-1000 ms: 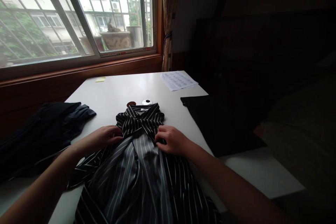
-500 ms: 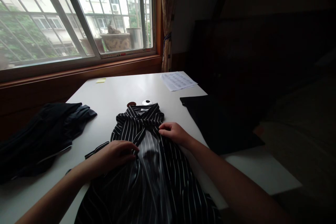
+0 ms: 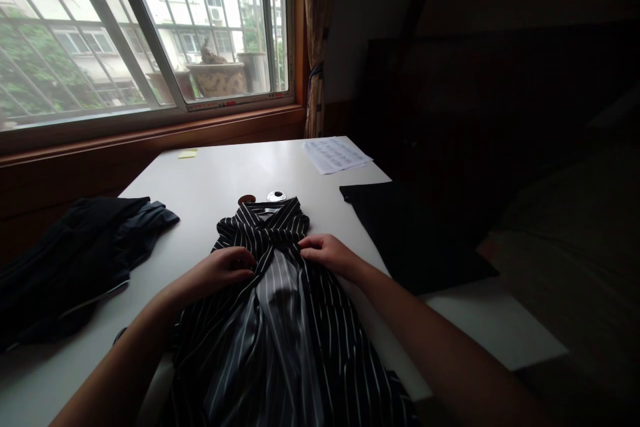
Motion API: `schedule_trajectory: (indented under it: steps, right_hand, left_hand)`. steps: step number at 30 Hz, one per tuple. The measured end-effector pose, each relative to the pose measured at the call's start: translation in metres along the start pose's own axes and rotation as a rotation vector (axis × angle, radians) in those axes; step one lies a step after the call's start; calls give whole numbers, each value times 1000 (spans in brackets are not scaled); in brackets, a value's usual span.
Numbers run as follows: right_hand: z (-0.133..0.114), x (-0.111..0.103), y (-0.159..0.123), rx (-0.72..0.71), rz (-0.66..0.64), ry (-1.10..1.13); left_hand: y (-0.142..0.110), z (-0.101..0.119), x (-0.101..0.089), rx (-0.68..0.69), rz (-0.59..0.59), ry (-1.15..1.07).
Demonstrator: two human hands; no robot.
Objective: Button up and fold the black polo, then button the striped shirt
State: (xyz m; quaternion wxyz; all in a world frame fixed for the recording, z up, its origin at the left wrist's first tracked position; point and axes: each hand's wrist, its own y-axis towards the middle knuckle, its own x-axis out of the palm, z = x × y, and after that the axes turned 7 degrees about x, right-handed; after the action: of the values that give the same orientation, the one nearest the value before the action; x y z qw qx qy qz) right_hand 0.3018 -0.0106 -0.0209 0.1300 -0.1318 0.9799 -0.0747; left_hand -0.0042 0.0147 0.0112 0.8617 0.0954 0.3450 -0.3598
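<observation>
A black shirt with white stripes (image 3: 280, 333) lies on the white table (image 3: 225, 173), collar (image 3: 263, 223) towards the window. My left hand (image 3: 223, 270) rests on the shirt's left front just below the collar, fingers curled and pinching the fabric. My right hand (image 3: 327, 253) presses on the right front beside the collar, fingers bent onto the cloth. Between the hands the shirt gapes, showing its grey striped inside.
A dark garment (image 3: 75, 253) is heaped at the table's left. A black cloth (image 3: 410, 233) lies at the right edge. Printed paper (image 3: 337, 155) sits at the far right corner, a yellow note (image 3: 187, 154) near the window. Two small round objects (image 3: 263, 197) lie beyond the collar.
My left hand went down the left front, then came back up towards the collar, drawing the left side inwards. My right hand shifted slightly up beside the collar.
</observation>
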Motion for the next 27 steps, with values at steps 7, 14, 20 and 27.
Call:
schedule_trajectory:
  steps: [7,14,20,27]
  right_hand:
    - [-3,4,-2,-42,18,-50]
    - [-8,9,-5,-71,73,-9]
    - [-17,11,-11,-131,114,13]
    - [-24,15,-17,-180,115,-25]
  left_hand:
    - [-7,1,7,84,51,-17]
    - [-10,8,19,79,156,32]
    - [-7,3,28,221,89,163]
    - [-6,2,31,241,57,190]
